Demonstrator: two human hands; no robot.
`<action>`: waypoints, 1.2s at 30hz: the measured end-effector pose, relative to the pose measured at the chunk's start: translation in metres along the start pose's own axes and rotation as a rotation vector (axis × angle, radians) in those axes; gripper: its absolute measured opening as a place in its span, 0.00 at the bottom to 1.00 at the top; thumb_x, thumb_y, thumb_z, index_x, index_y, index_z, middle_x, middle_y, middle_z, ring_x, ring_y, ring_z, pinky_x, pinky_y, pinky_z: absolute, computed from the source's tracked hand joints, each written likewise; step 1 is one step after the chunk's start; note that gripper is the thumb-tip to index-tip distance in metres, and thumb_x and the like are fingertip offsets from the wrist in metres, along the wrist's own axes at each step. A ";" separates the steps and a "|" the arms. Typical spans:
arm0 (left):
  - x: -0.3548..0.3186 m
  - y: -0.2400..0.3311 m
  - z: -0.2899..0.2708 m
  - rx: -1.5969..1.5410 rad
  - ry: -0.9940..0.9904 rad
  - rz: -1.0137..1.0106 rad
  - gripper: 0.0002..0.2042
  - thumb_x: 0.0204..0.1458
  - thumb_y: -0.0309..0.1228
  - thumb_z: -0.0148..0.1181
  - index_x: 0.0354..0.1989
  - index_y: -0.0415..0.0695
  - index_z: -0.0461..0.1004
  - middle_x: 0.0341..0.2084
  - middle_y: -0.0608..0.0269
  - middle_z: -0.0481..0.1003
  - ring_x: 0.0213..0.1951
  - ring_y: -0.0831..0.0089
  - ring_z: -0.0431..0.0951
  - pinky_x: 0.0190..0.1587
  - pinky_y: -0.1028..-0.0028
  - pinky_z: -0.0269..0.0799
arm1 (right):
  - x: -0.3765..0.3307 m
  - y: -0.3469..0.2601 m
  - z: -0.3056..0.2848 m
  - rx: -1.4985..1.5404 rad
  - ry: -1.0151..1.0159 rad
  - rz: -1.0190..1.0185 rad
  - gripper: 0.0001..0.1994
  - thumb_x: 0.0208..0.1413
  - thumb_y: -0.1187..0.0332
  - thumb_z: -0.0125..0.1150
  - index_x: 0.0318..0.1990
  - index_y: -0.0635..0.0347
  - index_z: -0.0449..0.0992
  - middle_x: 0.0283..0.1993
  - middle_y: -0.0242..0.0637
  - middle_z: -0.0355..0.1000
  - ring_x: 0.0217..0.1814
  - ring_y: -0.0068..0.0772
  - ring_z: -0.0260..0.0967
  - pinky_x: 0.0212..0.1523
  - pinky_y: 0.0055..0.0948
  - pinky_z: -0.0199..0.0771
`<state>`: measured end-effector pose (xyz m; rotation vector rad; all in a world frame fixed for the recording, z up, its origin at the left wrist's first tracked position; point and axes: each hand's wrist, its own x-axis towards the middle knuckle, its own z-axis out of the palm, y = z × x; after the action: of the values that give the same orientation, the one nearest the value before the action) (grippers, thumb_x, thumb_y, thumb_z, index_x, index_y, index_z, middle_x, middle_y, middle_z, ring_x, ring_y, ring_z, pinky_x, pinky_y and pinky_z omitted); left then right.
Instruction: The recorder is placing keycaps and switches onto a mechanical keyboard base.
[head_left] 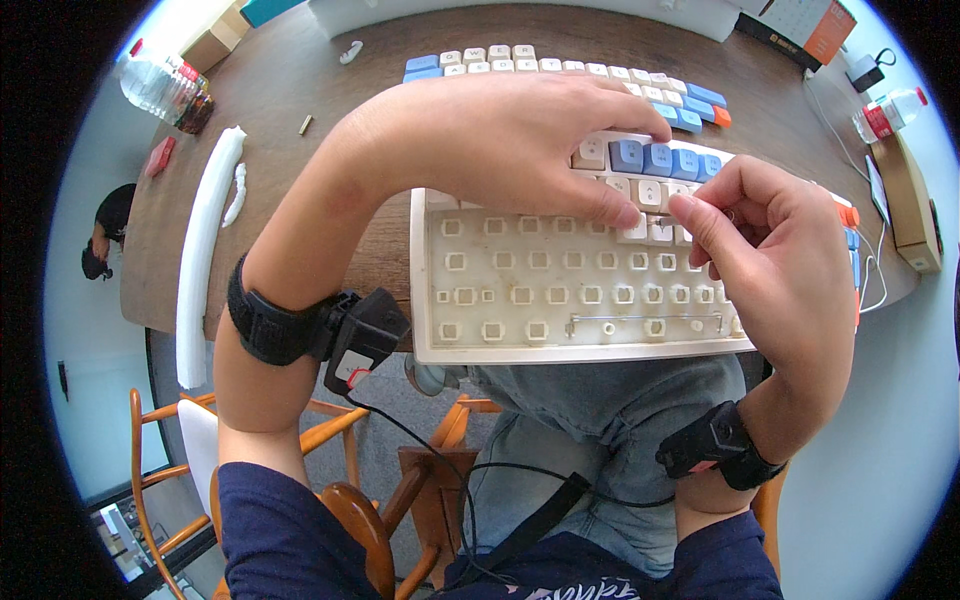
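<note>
A cream keyboard (540,348) lies at the table's near edge, its lower rows stripped down to square sockets. Several cream and blue keycaps (657,158) remain on its upper rows. Across its top edge reaches my left hand (520,140), fingers stretched out and thumb resting by the cream keycaps. My right hand (765,235) is over the right part of the keyboard, thumb and forefinger pinched together at a cream keycap row. Whatever sits in that pinch is too small and hidden to make out. A metal stabilizer wire (645,318) shows along the bottom row.
Loose keycaps (500,58) stand in rows behind the keyboard, white, blue and orange. A white foam strip (208,260) lies at the left. Bottles (165,88) stand at the far left and right. A cardboard box (905,205) and cables are at the right edge.
</note>
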<state>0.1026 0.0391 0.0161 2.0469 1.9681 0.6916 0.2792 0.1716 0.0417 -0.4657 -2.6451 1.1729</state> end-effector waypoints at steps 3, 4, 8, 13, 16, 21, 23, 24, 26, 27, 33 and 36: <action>-0.001 0.003 -0.001 -0.018 0.010 -0.012 0.28 0.47 0.36 0.67 0.56 0.38 0.67 0.53 0.50 0.70 0.57 0.58 0.69 0.60 0.66 0.63 | 0.005 0.008 -0.004 0.183 -0.103 0.058 0.08 0.56 0.71 0.62 0.28 0.65 0.72 0.20 0.31 0.71 0.20 0.14 0.66 0.20 0.14 0.62; -0.001 0.003 -0.001 -0.049 0.007 -0.010 0.27 0.47 0.35 0.67 0.55 0.39 0.68 0.51 0.51 0.70 0.55 0.59 0.70 0.60 0.67 0.63 | 0.006 0.010 -0.005 0.184 -0.102 0.060 0.08 0.56 0.71 0.62 0.28 0.65 0.72 0.20 0.31 0.71 0.20 0.14 0.66 0.20 0.14 0.62; 0.001 0.005 0.000 -0.136 0.031 -0.007 0.24 0.46 0.33 0.67 0.52 0.41 0.68 0.46 0.54 0.71 0.52 0.61 0.71 0.58 0.68 0.65 | 0.010 0.020 -0.010 0.189 -0.163 0.067 0.08 0.56 0.70 0.62 0.28 0.63 0.72 0.20 0.30 0.71 0.18 0.12 0.64 0.16 0.13 0.60; 0.002 0.010 -0.005 -0.103 0.042 0.102 0.17 0.45 0.31 0.67 0.44 0.44 0.73 0.46 0.56 0.71 0.53 0.60 0.69 0.58 0.65 0.63 | 0.013 0.021 -0.016 0.260 -0.251 0.122 0.08 0.56 0.69 0.62 0.29 0.63 0.73 0.20 0.30 0.71 0.16 0.12 0.63 0.14 0.12 0.59; 0.005 0.009 -0.001 -0.057 0.042 0.174 0.11 0.44 0.31 0.68 0.36 0.45 0.77 0.47 0.57 0.70 0.55 0.59 0.68 0.59 0.63 0.62 | 0.013 0.021 -0.016 0.243 -0.271 0.151 0.08 0.55 0.69 0.64 0.28 0.63 0.74 0.20 0.30 0.71 0.15 0.11 0.62 0.13 0.12 0.58; 0.005 0.013 -0.002 0.013 0.073 0.236 0.08 0.41 0.30 0.69 0.30 0.46 0.78 0.47 0.58 0.70 0.54 0.58 0.68 0.58 0.62 0.61 | 0.012 0.022 -0.015 0.218 -0.261 0.151 0.08 0.54 0.69 0.65 0.28 0.63 0.75 0.20 0.31 0.72 0.15 0.12 0.62 0.13 0.13 0.58; 0.006 0.012 -0.002 0.017 0.075 0.298 0.09 0.40 0.29 0.70 0.30 0.46 0.78 0.46 0.59 0.71 0.54 0.60 0.68 0.57 0.63 0.62 | 0.010 0.021 -0.015 0.208 -0.245 0.139 0.08 0.54 0.69 0.65 0.29 0.63 0.75 0.20 0.31 0.72 0.16 0.12 0.63 0.14 0.13 0.58; 0.007 0.012 -0.003 0.017 0.074 0.298 0.09 0.40 0.29 0.70 0.30 0.46 0.78 0.46 0.59 0.71 0.54 0.60 0.68 0.57 0.63 0.62 | 0.009 0.020 -0.015 0.197 -0.229 0.128 0.08 0.54 0.69 0.65 0.29 0.63 0.75 0.20 0.31 0.72 0.16 0.12 0.63 0.14 0.13 0.58; 0.008 0.011 -0.005 -0.039 0.036 0.335 0.09 0.40 0.27 0.70 0.30 0.44 0.78 0.41 0.59 0.74 0.48 0.61 0.72 0.52 0.65 0.67 | 0.010 0.022 -0.013 0.187 -0.221 0.093 0.08 0.54 0.68 0.65 0.29 0.63 0.75 0.20 0.31 0.72 0.16 0.12 0.63 0.14 0.13 0.58; 0.008 0.012 -0.007 -0.039 0.035 0.335 0.09 0.40 0.27 0.70 0.30 0.44 0.78 0.41 0.59 0.74 0.48 0.61 0.72 0.52 0.65 0.67 | 0.011 0.023 -0.013 0.176 -0.212 0.059 0.08 0.54 0.68 0.65 0.29 0.63 0.75 0.20 0.31 0.72 0.16 0.12 0.63 0.15 0.12 0.58; 0.003 0.004 -0.030 -0.271 0.087 0.143 0.08 0.46 0.22 0.68 0.35 0.39 0.78 0.34 0.61 0.78 0.39 0.74 0.77 0.45 0.73 0.74 | 0.010 0.019 -0.014 0.194 -0.209 0.038 0.07 0.54 0.69 0.64 0.29 0.63 0.75 0.21 0.31 0.73 0.18 0.12 0.65 0.16 0.13 0.59; 0.008 -0.016 -0.037 -0.684 0.362 -0.185 0.08 0.51 0.25 0.64 0.37 0.35 0.79 0.31 0.59 0.80 0.32 0.79 0.78 0.37 0.81 0.75 | 0.010 0.022 -0.015 0.162 -0.220 0.049 0.07 0.54 0.71 0.64 0.28 0.64 0.75 0.21 0.30 0.73 0.19 0.13 0.65 0.17 0.13 0.60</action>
<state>0.0705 0.0423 0.0421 1.3819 1.7023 1.5161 0.2792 0.1994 0.0362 -0.3938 -2.7007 1.5204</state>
